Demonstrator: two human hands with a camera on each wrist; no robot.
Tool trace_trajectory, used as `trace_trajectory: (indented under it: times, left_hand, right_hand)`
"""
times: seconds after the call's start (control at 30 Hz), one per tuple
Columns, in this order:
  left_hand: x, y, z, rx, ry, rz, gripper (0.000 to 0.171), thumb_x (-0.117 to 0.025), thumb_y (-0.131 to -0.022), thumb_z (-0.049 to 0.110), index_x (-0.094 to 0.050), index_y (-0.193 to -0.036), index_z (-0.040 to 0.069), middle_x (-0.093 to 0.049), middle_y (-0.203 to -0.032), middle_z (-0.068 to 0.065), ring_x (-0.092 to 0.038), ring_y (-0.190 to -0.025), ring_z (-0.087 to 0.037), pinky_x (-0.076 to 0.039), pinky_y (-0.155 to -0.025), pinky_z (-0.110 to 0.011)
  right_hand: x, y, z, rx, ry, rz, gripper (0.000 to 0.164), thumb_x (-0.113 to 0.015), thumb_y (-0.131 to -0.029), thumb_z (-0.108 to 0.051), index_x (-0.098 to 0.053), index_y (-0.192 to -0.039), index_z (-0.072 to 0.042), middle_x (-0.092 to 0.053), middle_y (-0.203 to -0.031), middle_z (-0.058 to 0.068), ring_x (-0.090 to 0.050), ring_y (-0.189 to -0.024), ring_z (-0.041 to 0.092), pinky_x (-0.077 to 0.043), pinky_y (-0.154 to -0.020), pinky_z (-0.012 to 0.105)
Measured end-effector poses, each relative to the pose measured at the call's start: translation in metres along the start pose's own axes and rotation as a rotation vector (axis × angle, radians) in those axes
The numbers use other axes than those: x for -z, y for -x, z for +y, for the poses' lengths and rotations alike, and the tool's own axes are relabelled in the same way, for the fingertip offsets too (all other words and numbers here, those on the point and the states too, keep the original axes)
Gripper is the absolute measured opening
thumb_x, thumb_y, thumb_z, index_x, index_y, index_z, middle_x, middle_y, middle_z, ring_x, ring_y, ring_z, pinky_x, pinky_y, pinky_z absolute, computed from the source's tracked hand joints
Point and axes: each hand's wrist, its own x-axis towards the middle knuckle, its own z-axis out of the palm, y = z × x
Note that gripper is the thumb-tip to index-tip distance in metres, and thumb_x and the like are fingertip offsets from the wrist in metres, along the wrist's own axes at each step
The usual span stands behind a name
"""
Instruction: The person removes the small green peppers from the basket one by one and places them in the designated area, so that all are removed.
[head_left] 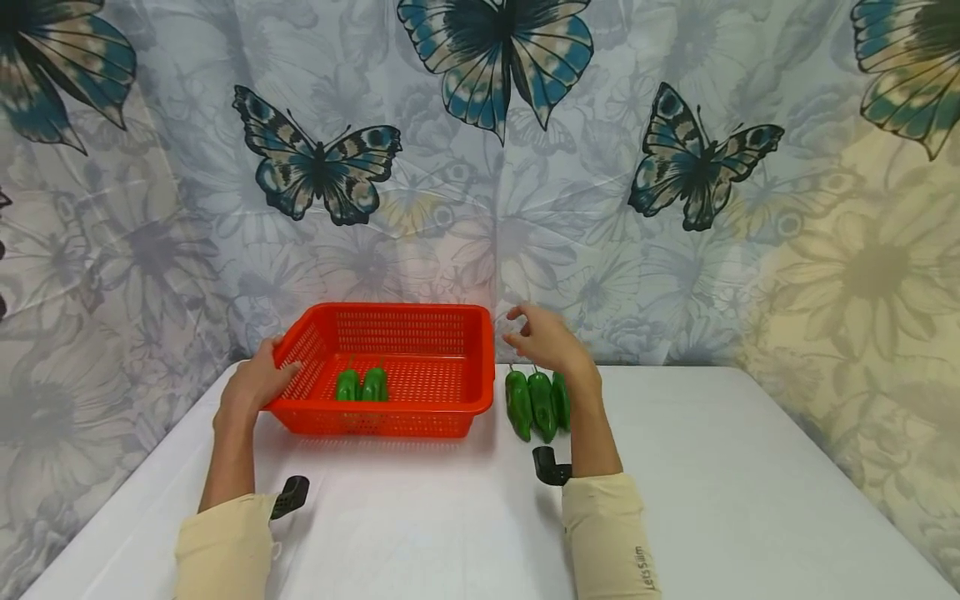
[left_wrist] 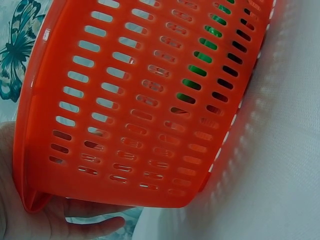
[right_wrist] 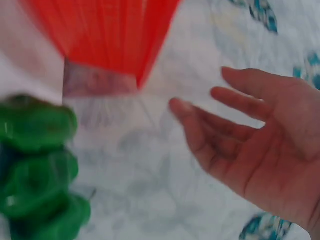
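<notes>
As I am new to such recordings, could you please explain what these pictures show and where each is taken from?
There is no robot, only a person's bare left hand and right hand. The wide picture comes from a head camera; the others, from cameras on the left and right wrists. The left hand grips a red rectangular slotted plastic basket holding two glossy green peppers. On the white table, right of it, lie three more green peppers. The right hand holds nothing.

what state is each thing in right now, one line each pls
Red basket, open-topped, held at its left side
Peppers inside, two, whole, side by side
Peppers outside, three visible, whole, lying side by side on the table
Left grip, holding the basket
Right grip, empty, fingers loosely bent
</notes>
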Motion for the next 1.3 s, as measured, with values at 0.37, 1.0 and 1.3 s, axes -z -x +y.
trace_trajectory:
  times: [0.37,1.0,1.3]
  left_hand:
    - [-0.007,0.000,0.002,-0.024,0.022,0.013,0.077,-0.050,-0.106,0.031,-0.011,-0.165,0.000,-0.055,-0.135,-0.036,-0.066,-0.096,-0.035,-0.057,-0.073,-0.036]
    - [-0.004,0.000,0.003,-0.010,0.005,0.016,0.076,-0.048,-0.106,0.031,-0.011,-0.166,0.002,-0.055,-0.132,-0.035,-0.063,-0.094,-0.033,-0.053,-0.072,-0.034]
    - [-0.002,0.002,0.001,-0.012,0.019,0.018,0.076,-0.049,-0.106,0.031,-0.012,-0.165,0.002,-0.058,-0.127,-0.033,-0.065,-0.089,-0.029,-0.055,-0.068,-0.029]
  right_hand:
    - [-0.067,-0.022,-0.051,0.218,-0.108,0.069,0.026,-0.060,-0.104,-0.012,-0.064,-0.127,0.000,-0.075,-0.109,0.018,-0.074,-0.084,0.026,-0.059,-0.074,0.031]
    - [-0.134,-0.038,-0.062,0.126,-0.028,-0.597,0.063,-0.027,-0.109,-0.057,-0.042,-0.161,-0.025,-0.034,-0.172,0.000,-0.029,-0.161,0.024,-0.022,-0.132,0.049]
    - [-0.137,-0.039,-0.063,-0.010,-0.026,-0.690,0.057,-0.031,-0.102,-0.066,-0.051,-0.151,-0.047,-0.031,-0.172,-0.006,-0.028,-0.159,0.021,-0.021,-0.130,0.055]
